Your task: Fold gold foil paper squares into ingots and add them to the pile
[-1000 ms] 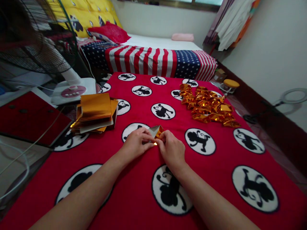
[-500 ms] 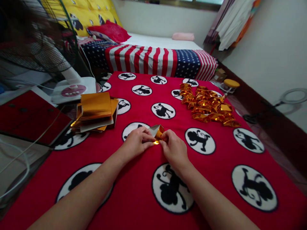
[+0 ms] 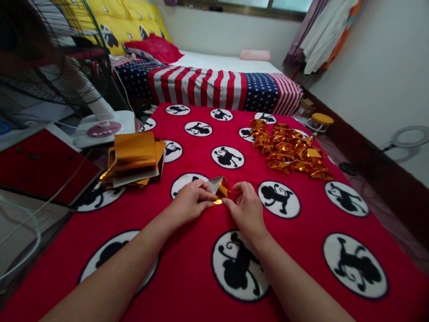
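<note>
A partly folded piece of gold foil paper (image 3: 224, 188), with a pale grey underside, lies on the red cloth (image 3: 187, 277) between my hands. My left hand (image 3: 195, 197) pinches its left side between thumb and fingers. My right hand (image 3: 246, 203) is at its right, thumb close to the lower edge and fingers parted from the paper. At the left rests a stack of flat gold sheets (image 3: 136, 150). Several folded gold pieces (image 3: 288, 150) are grouped at the right of the cloth.
A fan with a white base (image 3: 103, 127) and a dark red box (image 3: 47, 161) stand at the left. Beyond the cloth is a bed with a striped cover (image 3: 201, 85). A yellow stool (image 3: 322, 119) and a ring-shaped stand (image 3: 410, 136) are at the right.
My right hand's fingers have come off the foil paper and opened a little to the right. The view has tilted slightly upward. My left hand keeps its pinch.
</note>
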The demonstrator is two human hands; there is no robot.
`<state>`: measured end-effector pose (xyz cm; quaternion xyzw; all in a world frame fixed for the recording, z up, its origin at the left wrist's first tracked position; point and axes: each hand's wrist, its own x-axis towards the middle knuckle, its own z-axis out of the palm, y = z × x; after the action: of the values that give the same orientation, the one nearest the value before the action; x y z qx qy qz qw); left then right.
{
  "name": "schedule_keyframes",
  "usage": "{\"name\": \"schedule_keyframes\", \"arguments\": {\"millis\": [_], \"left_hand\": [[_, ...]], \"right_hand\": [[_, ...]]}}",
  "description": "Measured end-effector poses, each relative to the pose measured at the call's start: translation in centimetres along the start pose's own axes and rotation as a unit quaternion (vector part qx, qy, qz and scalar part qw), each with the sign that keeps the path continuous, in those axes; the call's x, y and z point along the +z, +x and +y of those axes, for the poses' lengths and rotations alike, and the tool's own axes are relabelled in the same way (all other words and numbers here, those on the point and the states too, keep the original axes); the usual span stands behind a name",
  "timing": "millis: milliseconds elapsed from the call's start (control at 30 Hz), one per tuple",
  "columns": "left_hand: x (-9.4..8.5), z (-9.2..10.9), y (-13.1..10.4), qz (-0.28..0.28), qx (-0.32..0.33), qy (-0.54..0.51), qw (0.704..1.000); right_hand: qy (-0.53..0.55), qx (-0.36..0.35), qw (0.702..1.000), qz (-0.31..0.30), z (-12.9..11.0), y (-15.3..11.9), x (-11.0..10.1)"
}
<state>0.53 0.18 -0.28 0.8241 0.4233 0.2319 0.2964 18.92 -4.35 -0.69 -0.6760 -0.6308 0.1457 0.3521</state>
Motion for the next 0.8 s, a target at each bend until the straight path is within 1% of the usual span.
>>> {"name": "schedule_keyframes", "arguments": {"millis": [67,133,233,300,400,500,667,733,800], "left_hand": [[0.2,-0.3,-0.2,0.008,0.034,0.000,0.999],[0.1,-0.5,-0.3,0.003,0.077,0.009,0.997],[-0.6,-0.8,-0.3,-0.008,0.131,0.061,0.989],[-1.3,-1.0,-0.3,-0.011,0.152,0.097,0.984],[-2.1,-1.4,-0.3,-0.016,0.161,0.105,0.981],[-2.4,-1.7,-0.2,-0.006,0.159,0.072,0.985],[-2.1,-2.1,0.0,0.018,0.161,0.006,0.987],[-1.9,-2.3,0.0,0.024,0.161,-0.004,0.987],[-1.9,-2.5,-0.1,0.041,0.158,0.003,0.987]], "right_hand": [[-0.007,-0.023,1.000,-0.014,-0.1,-0.2,0.0],[-0.025,-0.047,0.998,-0.033,-0.3,-0.4,-0.1],[-0.040,-0.067,0.996,-0.044,-0.4,-0.6,-0.1],[-0.043,-0.073,0.995,-0.044,-0.4,-0.6,-0.1],[-0.047,-0.075,0.995,-0.042,-0.2,-0.6,0.0],[-0.042,-0.074,0.996,-0.039,-0.1,-0.5,0.1],[-0.010,-0.080,0.996,-0.036,0.1,-0.2,0.2],[0.011,-0.091,0.995,-0.035,0.3,0.1,0.3],[0.022,-0.104,0.994,-0.037,0.5,0.3,0.5]]}}
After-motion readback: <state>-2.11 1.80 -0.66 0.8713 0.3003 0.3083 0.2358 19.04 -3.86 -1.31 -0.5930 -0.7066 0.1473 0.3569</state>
